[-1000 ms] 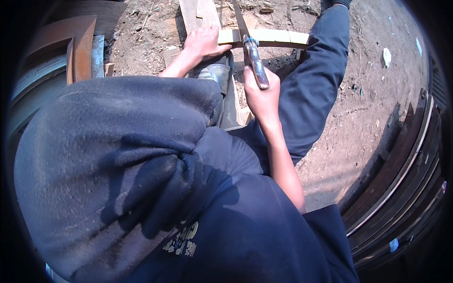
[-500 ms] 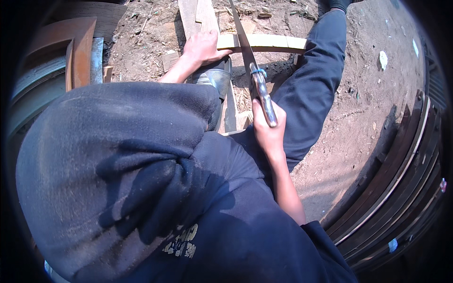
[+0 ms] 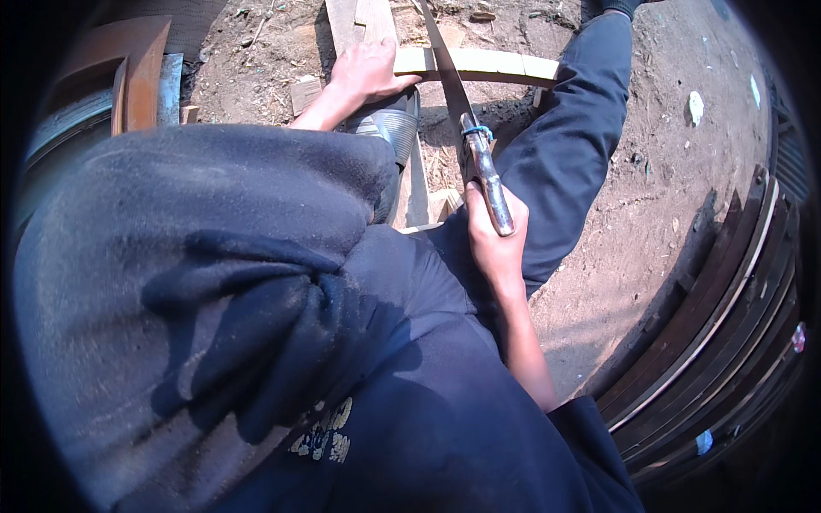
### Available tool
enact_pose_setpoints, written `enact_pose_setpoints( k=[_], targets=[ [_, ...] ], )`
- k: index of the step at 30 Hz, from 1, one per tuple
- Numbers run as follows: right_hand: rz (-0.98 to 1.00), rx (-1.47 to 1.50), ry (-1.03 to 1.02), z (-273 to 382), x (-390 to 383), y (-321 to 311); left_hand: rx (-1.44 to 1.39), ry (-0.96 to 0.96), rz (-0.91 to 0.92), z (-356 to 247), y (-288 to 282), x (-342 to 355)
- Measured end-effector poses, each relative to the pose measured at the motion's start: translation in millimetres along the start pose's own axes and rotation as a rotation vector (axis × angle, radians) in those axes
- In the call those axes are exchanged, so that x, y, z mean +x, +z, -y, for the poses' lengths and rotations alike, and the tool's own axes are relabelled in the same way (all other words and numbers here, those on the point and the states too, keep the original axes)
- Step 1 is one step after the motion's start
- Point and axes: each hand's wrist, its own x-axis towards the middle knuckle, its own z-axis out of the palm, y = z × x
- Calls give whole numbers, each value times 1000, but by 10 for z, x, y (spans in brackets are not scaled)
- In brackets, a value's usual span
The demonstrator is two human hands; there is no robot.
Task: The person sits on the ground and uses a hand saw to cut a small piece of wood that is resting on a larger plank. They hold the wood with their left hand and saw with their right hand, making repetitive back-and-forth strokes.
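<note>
A hand saw lies across a pale wooden board, its blade angled toward the top of the head view and its handle low. My right hand is closed round that handle, beside my right leg in dark trousers. My left hand grips the board's left end, just left of the blade, with its thumb along the near edge. Under that hand are a grey striped shoe and an upright-running plank. My bent left leg fills much of the lower left.
Brown wooden frames and pale blue-painted pieces are stacked at the left. Dark planks are piled along the right. Wood scraps and small pale litter lie on the dirt ground.
Since a second ago my right hand has drawn the saw back toward my body, exposing more blade on the near side of the board. My left hand holds the same place.
</note>
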Motion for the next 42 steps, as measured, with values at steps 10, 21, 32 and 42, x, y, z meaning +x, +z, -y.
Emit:
enact_pose_setpoints(
  k=[10,21,32,42],
  targets=[
    [-14,-9,-41,42,48,161,-16,-40,18,6,-17,24],
    [4,44,-72,-49,420,209,-21,-16,-11,74,29,18],
    [2,40,-97,46,636,373,-36,14,15,55,4,41],
    [-44,96,-138,-33,616,415,-15,9,32,41,3,59]
  ],
)
